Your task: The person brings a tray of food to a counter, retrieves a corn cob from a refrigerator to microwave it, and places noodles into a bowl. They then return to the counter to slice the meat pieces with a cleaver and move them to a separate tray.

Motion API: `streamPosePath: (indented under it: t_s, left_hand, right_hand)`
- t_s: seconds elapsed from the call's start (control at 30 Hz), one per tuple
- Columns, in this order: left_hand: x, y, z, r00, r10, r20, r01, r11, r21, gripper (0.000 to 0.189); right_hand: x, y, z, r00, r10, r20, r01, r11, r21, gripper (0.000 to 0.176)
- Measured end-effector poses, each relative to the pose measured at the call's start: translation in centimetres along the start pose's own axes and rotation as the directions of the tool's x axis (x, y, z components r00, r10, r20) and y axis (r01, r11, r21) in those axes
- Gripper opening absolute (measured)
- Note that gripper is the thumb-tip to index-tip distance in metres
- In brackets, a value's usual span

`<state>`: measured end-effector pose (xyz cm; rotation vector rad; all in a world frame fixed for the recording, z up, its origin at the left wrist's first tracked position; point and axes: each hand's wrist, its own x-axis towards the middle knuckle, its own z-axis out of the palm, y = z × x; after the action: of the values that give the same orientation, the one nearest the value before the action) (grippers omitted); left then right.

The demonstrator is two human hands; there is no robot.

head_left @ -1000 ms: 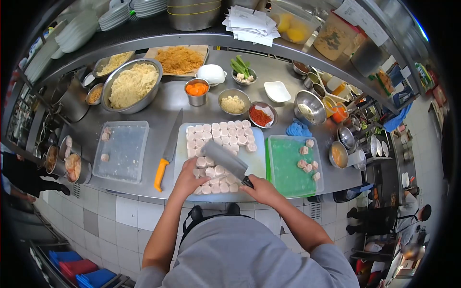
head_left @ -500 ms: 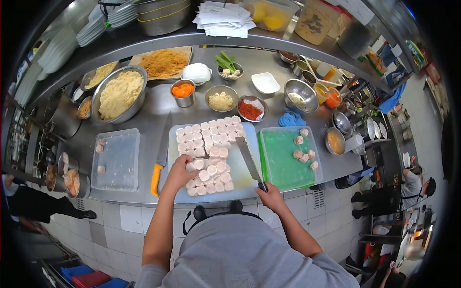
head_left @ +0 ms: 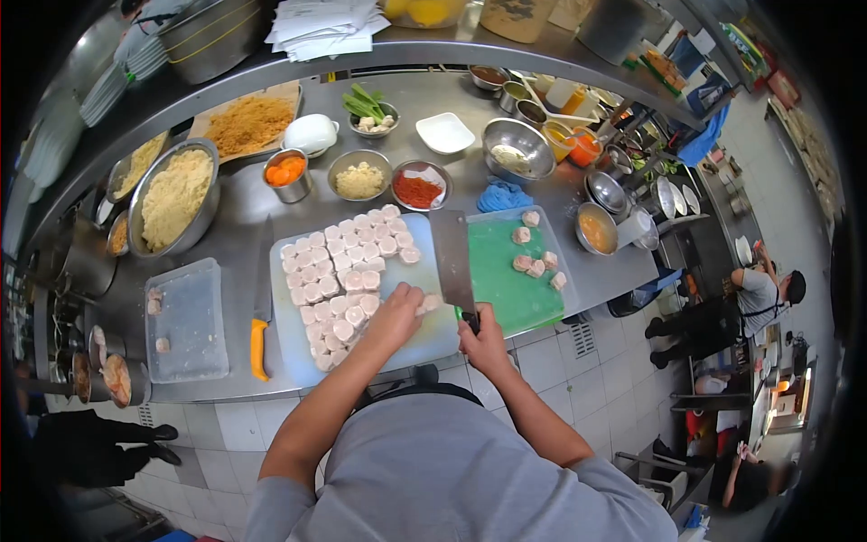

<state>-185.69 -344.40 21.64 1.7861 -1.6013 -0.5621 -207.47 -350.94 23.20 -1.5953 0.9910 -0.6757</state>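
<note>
My left hand (head_left: 397, 318) is closed on a pale, whitish chunk (head_left: 430, 303), slightly smeared by motion, over the right side of the white cutting board (head_left: 423, 348). My right hand (head_left: 484, 339) grips the black handle of a cleaver (head_left: 452, 257). Its broad blade points away from me, across the gap between the white board and a green board (head_left: 515, 303). Rows of similar pale chunks (head_left: 343, 257) cover the white board's left and middle. Several pinkish chunks (head_left: 535, 265) lie on the green side. A yellow-handled knife (head_left: 259, 348) rests left of the white board.
A clear plastic tray (head_left: 215, 316) with a few chunks sits at left. Behind are a large bowl of crumbs (head_left: 176, 199), a cup of orange pieces (head_left: 287, 176), a bowl of red powder (head_left: 420, 187) and a blue cloth (head_left: 504, 195). A shelf (head_left: 433, 45) overhangs. Other people stand at both sides.
My left hand has moved right, off the rows, with a chunk in its fingers. The cleaver has turned more upright beside the green board. The whole view has shifted.
</note>
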Motion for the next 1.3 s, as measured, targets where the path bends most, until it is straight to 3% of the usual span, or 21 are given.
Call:
streamPosePath:
  t_s: [0.07, 0.1, 0.17, 0.27, 0.57, 0.67, 0.73, 0.77, 0.83, 0.9, 0.93, 0.97, 1.0, 1.03, 1.07, 1.13, 1.2, 1.3]
  left_hand:
    - [1.4, -1.6, 1.6, 0.999, -0.029, -0.024, 0.032, 0.988, 0.149, 0.035]
    - [1.5, -2.0, 1.8, 1.000, -0.022, -0.013, 0.024, 0.989, 0.149, 0.035]
    - [1.2, -1.5, 0.7, 0.998, -0.062, -0.013, 0.062, 0.998, 0.016, 0.032]
    - [0.6, -0.6, 0.3, 0.991, -0.133, -0.025, 0.133, 0.991, -0.022, 0.028]
    - [0.3, -1.3, 0.8, 0.993, -0.083, -0.081, 0.086, 0.996, 0.035, 0.023]
    - [0.5, -1.3, 0.9, 0.993, -0.080, -0.083, 0.082, 0.996, 0.028, 0.023]
    - [0.4, -1.0, 0.8, 0.992, -0.093, -0.087, 0.095, 0.995, 0.022, 0.023]
    - [0.4, -0.9, 0.6, 0.990, -0.113, -0.089, 0.115, 0.993, 0.013, 0.024]
    - [0.3, -0.9, 0.5, 0.989, -0.136, -0.062, 0.139, 0.990, 0.032, 0.031]
    - [0.8, -0.5, 0.8, 0.989, -0.143, -0.031, 0.145, 0.988, 0.050, 0.039]
    - [1.0, -0.2, 1.1, 0.992, -0.090, -0.089, 0.099, 0.990, 0.101, 0.049]
    - [1.2, 0.2, 1.2, 0.989, -0.035, -0.146, 0.057, 0.987, 0.153, 0.060]
    - [1.7, 0.7, 1.4, 0.989, -0.030, -0.144, 0.052, 0.987, 0.153, 0.060]
    - [2.4, 1.2, 1.5, 0.998, -0.038, -0.056, 0.050, 0.971, 0.235, 0.066]
    - [3.2, 1.8, 1.4, 0.998, -0.051, 0.033, 0.039, 0.948, 0.314, 0.072]
    - [4.8, 1.6, 2.1, 0.998, -0.023, 0.059, 0.003, 0.946, 0.324, 0.070]
    - [6.6, 1.4, 3.5, 0.996, 0.004, 0.086, -0.033, 0.942, 0.333, 0.068]
    - [9.0, 0.8, 4.8, 0.997, -0.050, 0.058, 0.032, 0.960, 0.277, 0.062]
  right_hand:
    - [0.1, 0.8, 0.1, 0.999, 0.019, 0.035, -0.012, 0.983, -0.185, 0.028]
    - [0.0, 1.1, 0.3, 0.993, -0.117, 0.026, 0.120, 0.956, -0.269, 0.034]
    - [-0.2, 1.2, 1.0, 0.995, -0.091, 0.041, 0.099, 0.964, -0.246, 0.038]
    - [0.0, 1.2, 1.9, 0.988, -0.131, 0.076, 0.146, 0.962, -0.233, 0.047]
    - [0.3, -1.8, 2.7, 0.980, -0.179, 0.087, 0.196, 0.945, -0.263, 0.049]
    - [0.3, -0.6, 3.4, 0.960, -0.266, 0.085, 0.279, 0.901, -0.332, 0.050]
    - [0.9, 0.3, 3.6, 0.974, 0.018, 0.226, 0.082, 0.901, -0.426, 0.050]
    - [1.1, 0.6, 3.6, 0.973, 0.011, 0.231, 0.091, 0.900, -0.425, 0.050]
    - [0.5, 1.2, 3.4, 0.977, -0.160, 0.139, 0.199, 0.920, -0.339, 0.049]
    - [0.6, 1.8, 2.7, 0.972, -0.228, 0.061, 0.235, 0.920, -0.313, 0.048]
    - [0.7, 1.9, 2.3, 0.957, -0.291, -0.017, 0.274, 0.918, -0.289, 0.048]
    - [0.7, 0.9, 1.6, 0.956, -0.291, -0.022, 0.272, 0.917, -0.291, 0.048]
    - [0.8, -0.1, 0.5, 0.980, -0.193, -0.046, 0.179, 0.960, -0.216, 0.047]
    - [1.0, -0.8, -0.4, 0.994, -0.093, -0.065, 0.084, 0.987, -0.138, 0.046]
    - [1.1, -1.0, -1.4, 0.993, -0.097, -0.074, 0.085, 0.986, -0.141, 0.046]
    - [1.2, -1.2, -3.3, 0.994, 0.028, -0.101, -0.025, 0.999, 0.031, 0.045]
    - [1.3, 0.1, -4.7, 0.989, -0.014, -0.149, 0.027, 0.996, 0.083, 0.045]
    - [0.7, 1.3, -7.2, 0.982, -0.007, -0.186, 0.028, 0.993, 0.112, 0.045]
